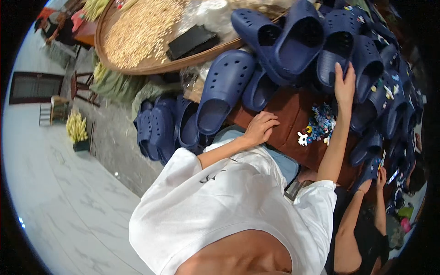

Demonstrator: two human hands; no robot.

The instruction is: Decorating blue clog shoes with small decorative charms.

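My right hand [344, 89] reaches up to a navy blue clog [338, 34], its thumb and fingers closed on the rim at the heel end. This clog lies among several others at the table's far side, its open heel toward me. My left hand [262, 128] holds nothing; it rests at the near edge of the brown tabletop [286, 112], fingers loosely bent and a little apart. Between my hands, nearer the right forearm, lies a small pile of blue, white and yellow shoe charms [321, 123].
A round woven tray [133, 71] with pale kernels [137, 30] and a black phone-like object [192, 42] stands at the far left. Navy clogs [158, 126] are heaped left and right. At lower right, a co-worker's hands [373, 181] handle another clog. Corn cobs [76, 126] stand on the left.
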